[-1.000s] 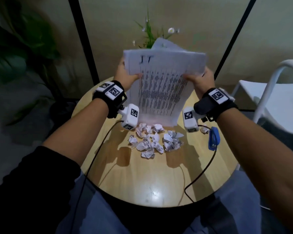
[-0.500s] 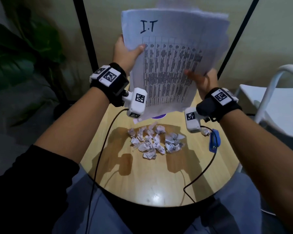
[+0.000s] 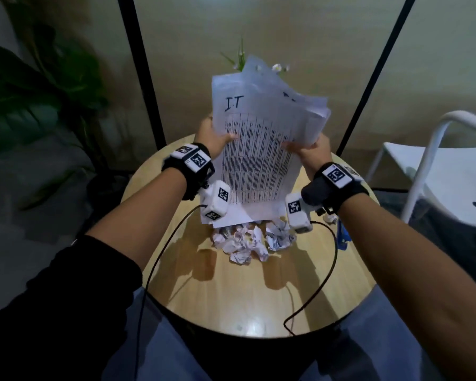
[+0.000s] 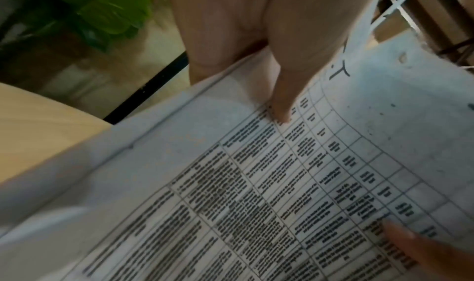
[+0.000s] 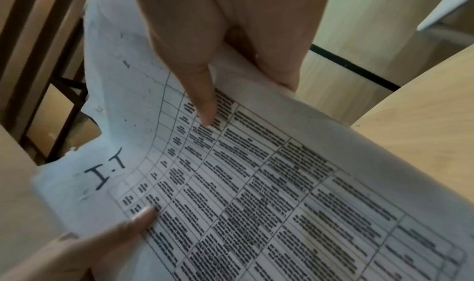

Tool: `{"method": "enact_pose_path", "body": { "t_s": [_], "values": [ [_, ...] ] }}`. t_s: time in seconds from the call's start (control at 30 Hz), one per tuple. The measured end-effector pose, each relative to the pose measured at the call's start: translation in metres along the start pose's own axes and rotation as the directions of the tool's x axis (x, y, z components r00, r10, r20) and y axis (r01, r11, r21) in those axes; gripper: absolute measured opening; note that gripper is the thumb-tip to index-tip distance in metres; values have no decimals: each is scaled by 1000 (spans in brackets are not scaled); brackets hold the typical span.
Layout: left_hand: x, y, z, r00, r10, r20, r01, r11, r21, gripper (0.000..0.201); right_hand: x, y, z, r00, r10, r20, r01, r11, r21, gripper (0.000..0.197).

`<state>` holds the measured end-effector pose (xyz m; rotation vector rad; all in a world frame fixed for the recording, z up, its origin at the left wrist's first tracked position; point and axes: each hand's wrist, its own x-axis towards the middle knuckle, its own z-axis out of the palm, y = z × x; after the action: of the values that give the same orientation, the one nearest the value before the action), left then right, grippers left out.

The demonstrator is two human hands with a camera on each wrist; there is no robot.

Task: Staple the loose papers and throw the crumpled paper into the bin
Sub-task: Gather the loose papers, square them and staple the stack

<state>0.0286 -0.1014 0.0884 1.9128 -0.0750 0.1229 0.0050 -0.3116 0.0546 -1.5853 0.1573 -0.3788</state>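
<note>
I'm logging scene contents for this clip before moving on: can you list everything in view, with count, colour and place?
stack of papers: one stack, sheet count unclear, white with printed table and handwritten "I.T", held upright above the table
crumpled paper balls: a cluster, count unclear, white, on the table under the stack
stapler: one, blue, right part of the table
table: one, round, light wood
chair: one, white, right of the table
plant: one, dark green, left background
left hand: grips the stack's left edge, thumb in front
right hand: grips the stack's right edge, thumb in front
</note>
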Motion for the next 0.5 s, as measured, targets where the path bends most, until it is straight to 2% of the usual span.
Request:
{"method": "enact_pose_path", "body": {
  "t_s": [0.13,0.23,0.33,0.5],
  "values": [
    [10,13,-3,991,76,-106,-84,994,-74,41,3,-22,3,996,-83,-28,85,994,72,41],
    [16,21,-5,980,128,-152,-151,977,-150,48,9,-35,2,988,-148,-34,151,982,113,34],
    [16,11,-2,987,114,-115,-130,981,-142,50,6,-25,2,991,-127,-31,129,989,76,28],
    [8,-23,2,999,54,-2,-54,997,-46,56,-6,10,-8,999,-29,-34,27,998,-51,39]
  ]
}}
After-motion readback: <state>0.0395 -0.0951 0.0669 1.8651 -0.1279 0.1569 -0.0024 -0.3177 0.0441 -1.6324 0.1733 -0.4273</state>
